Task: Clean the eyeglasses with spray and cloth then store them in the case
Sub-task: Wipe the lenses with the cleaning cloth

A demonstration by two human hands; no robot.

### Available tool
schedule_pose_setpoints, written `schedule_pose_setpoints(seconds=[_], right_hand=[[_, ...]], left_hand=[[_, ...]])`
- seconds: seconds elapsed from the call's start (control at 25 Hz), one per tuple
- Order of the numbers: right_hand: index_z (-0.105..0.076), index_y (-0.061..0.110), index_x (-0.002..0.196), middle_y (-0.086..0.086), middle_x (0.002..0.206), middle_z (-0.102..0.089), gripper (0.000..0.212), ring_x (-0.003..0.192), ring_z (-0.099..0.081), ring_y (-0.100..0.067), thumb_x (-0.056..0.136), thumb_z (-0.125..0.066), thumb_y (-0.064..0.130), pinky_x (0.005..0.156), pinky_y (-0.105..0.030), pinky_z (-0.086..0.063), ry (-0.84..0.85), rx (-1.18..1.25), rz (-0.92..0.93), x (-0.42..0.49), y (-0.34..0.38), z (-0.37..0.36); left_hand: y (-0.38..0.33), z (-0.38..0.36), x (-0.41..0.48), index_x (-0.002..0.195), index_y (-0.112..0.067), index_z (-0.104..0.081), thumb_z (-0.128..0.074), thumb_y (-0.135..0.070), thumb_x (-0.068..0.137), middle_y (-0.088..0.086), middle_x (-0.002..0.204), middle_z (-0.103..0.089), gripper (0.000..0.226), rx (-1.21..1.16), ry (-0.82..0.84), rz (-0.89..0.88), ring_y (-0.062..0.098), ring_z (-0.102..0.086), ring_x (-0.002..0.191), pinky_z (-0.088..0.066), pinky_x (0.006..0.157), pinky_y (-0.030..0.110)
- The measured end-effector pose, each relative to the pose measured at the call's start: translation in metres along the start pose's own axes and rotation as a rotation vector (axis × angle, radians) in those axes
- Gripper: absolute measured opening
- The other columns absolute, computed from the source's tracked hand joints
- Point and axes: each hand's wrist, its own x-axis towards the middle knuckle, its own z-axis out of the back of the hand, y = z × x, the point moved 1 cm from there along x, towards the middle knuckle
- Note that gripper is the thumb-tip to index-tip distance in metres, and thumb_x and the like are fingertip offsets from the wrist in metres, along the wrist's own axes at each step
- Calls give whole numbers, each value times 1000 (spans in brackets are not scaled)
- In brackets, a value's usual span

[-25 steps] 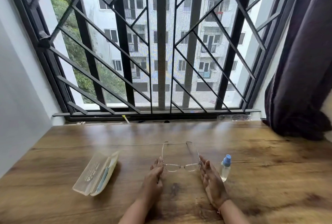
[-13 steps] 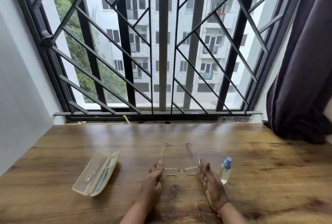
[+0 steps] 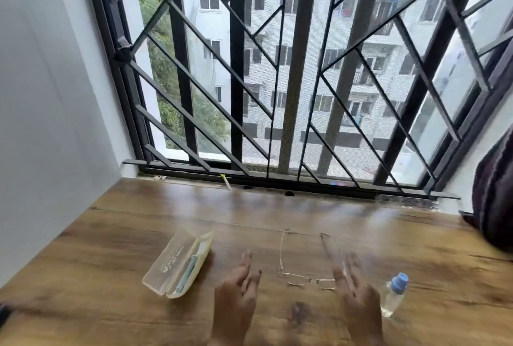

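Eyeglasses (image 3: pixel 308 259): thin wire frame lying on the desk (image 3: pixel 277 215) with both temples unfolded and pointing toward the window; lens front nearest the person.
Left hand (image 3: pixel 236 295): open, fingers (image 3: pixel 247 261) spread and pointing forward; now clear of the eyeglasses, with bare desk between hand and frame. Half a second earlier it rested against the left end of the frame.
Right hand (image 3: pixel 358 298): open, fingers (image 3: pixel 351 262) spread; fingertips at the right end of the frame. Motion blur prevents telling whether they touch it. Earlier it lay flat beside that end.
Spray bottle (image 3: pixel 394 298): clear body, blue cap, upright on the desk just right of the right hand; position on the desk unchanged.
Case (image 3: pixel 179 262): translucent, lid open, lying left of the left hand with a pale blue cloth (image 3: pixel 187 270) inside; unchanged.
Window grille (image 3: pixel 277 68): dark bars behind the desk.
Curtain (image 3: pixel 494 193): dark fabric at right edge.
View: the camera has swung left and the frame is blurred.
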Motion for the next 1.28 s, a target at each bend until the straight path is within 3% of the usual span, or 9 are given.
schedule_pose_setpoints(seconds=[0.04,0.12,0.2,0.28,0.48,0.68,0.88,1.08,1.28], right_hand=[[-47,13,133,-5,141,-45,47,131,-38,-18,88,-61,14,108,-35,-29,-29,-68,163,1,19,-11],[-63,3,117,-11,124,-61,36,121,-52,-23,81,-68,3,102,-35,-41,15,-96,409,2,63,-44],[-73,6,100,-9,98,-74,21,99,-66,-22,80,-69,8,90,-29,-49,154,-117,535,1,104,-84],[-76,12,91,-6,81,-72,15,86,-60,-23,82,-66,18,84,-30,-47,312,-196,600,0,132,-123],[-74,18,98,-6,94,-68,27,99,-51,-25,85,-57,34,85,-34,-40,508,-493,609,-3,146,-191],[-70,8,96,-12,104,-64,29,110,-45,-32,84,-55,30,89,-39,-37,554,-677,595,-2,148,-210],[-69,7,99,-12,105,-64,28,109,-46,-32,83,-54,24,93,-38,-36,577,-687,545,-1,146,-212],[-72,13,97,-11,100,-67,26,103,-51,-30,82,-56,28,87,-33,-39,543,-506,433,2,150,-203],[-76,12,79,-8,75,-73,17,67,-62,-13,76,-65,25,62,-25,-43,390,4,219,14,159,-151]], left_hand=[[-2,17,4,107,-11,-69,-72,0,75,-4,111,-64,35,5,-156,30,-3,-56,102,-35,77,-4],[0,52,17,86,-14,-76,-79,-4,68,7,85,-74,20,177,-387,70,13,-65,80,-47,71,17],[8,78,31,76,-19,-77,-80,-14,67,13,72,-70,11,400,-383,179,33,-63,76,-48,65,32],[16,88,38,76,-26,-76,-78,-24,69,12,73,-67,7,504,-276,298,34,-60,83,-47,68,35],[34,90,42,73,-35,-74,-70,-44,74,-1,78,-70,10,608,-177,311,26,-54,87,-44,67,30],[41,88,47,73,-43,-72,-65,-49,74,-6,78,-68,9,653,-157,327,21,-50,87,-44,71,29],[43,85,50,74,-42,-73,-64,-49,75,-5,79,-69,11,653,-128,341,21,-50,90,-44,73,29],[31,87,55,72,-35,-74,-70,-37,74,1,79,-70,5,599,-178,314,29,-52,85,-44,69,32],[-10,78,67,71,-22,-75,-78,-18,69,0,71,-69,5,365,-210,55,28,-52,75,-41,66,34]])
